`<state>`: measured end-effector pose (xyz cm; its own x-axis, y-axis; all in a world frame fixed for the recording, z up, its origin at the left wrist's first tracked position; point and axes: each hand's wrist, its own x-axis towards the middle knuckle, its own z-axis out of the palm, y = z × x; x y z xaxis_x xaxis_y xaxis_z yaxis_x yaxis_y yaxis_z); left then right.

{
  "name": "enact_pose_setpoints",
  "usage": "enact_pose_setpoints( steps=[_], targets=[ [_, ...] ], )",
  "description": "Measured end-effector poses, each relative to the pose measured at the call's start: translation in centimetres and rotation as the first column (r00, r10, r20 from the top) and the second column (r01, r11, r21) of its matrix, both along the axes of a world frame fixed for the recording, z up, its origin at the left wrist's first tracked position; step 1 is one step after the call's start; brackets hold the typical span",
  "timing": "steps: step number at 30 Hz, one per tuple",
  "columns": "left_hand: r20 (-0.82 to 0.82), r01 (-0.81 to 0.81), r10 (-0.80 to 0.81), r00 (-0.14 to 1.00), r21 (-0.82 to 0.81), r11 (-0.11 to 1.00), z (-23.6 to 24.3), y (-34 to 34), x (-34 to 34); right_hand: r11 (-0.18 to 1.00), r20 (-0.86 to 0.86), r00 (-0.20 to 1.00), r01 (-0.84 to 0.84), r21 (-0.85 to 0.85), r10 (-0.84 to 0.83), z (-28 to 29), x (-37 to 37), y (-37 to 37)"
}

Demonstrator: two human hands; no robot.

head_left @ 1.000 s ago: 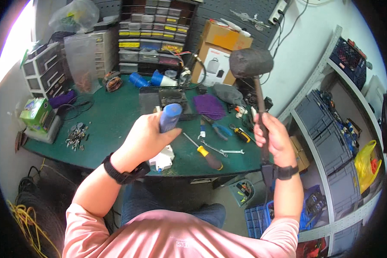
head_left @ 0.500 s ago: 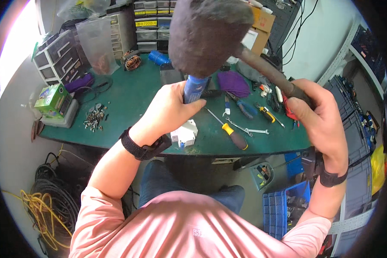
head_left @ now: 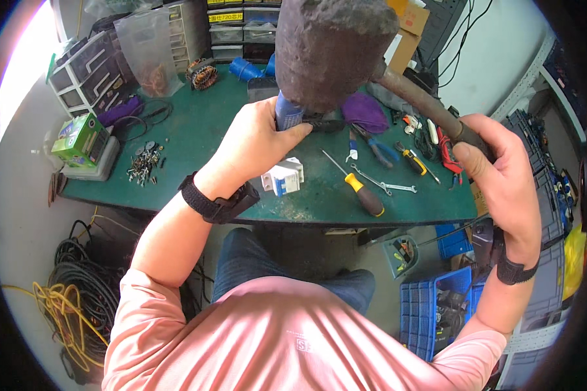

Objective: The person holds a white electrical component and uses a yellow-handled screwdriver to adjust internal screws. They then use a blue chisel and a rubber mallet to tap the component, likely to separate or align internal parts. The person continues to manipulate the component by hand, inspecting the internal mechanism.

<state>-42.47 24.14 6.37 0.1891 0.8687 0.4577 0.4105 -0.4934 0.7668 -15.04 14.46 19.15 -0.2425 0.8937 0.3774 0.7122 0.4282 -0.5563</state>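
Observation:
A big dark rubber mallet looms close in front of me, its block-shaped head high over the bench. My right hand is closed round the end of its brown handle. My left hand is wrapped about a blue cylinder with pale print; the mallet head hides its upper end, so I cannot tell whether the two touch. Below my left hand lies a white-and-blue block, like a circuit breaker. To its right are a yellow-and-dark screwdriver and metal wrenches.
Pliers, a yellow-handled tool and a purple cloth lie farther right on the green bench. Loose screws and a green box are on the left. Blue crates stand below.
The whole view has shifted a little. The mallet head sits slightly farther right, and my right hand has moved right and down with the handle. Both hands keep their grips.

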Motion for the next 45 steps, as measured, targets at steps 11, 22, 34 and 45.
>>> enact_pose_setpoints(
  steps=[11, 22, 34, 45],
  targets=[
    [-0.015, 0.057, -0.055, 0.998, 0.102, 0.993, 0.3, -2.3, 1.0, 0.996, -0.032, 0.999, 0.017, -0.09, -0.02, 0.7, 0.5, -1.2],
    [-0.057, 0.089, -0.081, 0.995, 0.157, 0.983, 0.2, -2.7, 2.0, 0.982, -0.112, 0.976, 0.188, -0.015, -0.189, 2.6, 0.3, -4.8],
    [-0.078, 0.055, -0.047, 0.996, 0.103, 0.993, -0.6, -2.9, 1.2, 0.998, -0.025, 0.998, 0.065, -0.003, -0.066, 0.9, -0.3, -3.8],
    [-0.154, -0.003, 0.016, 0.988, 0.087, 0.996, -0.2, -2.9, 0.9, 0.993, -0.004, 0.995, 0.101, 0.062, -0.101, 0.3, -0.8, -3.5]
  ],
)
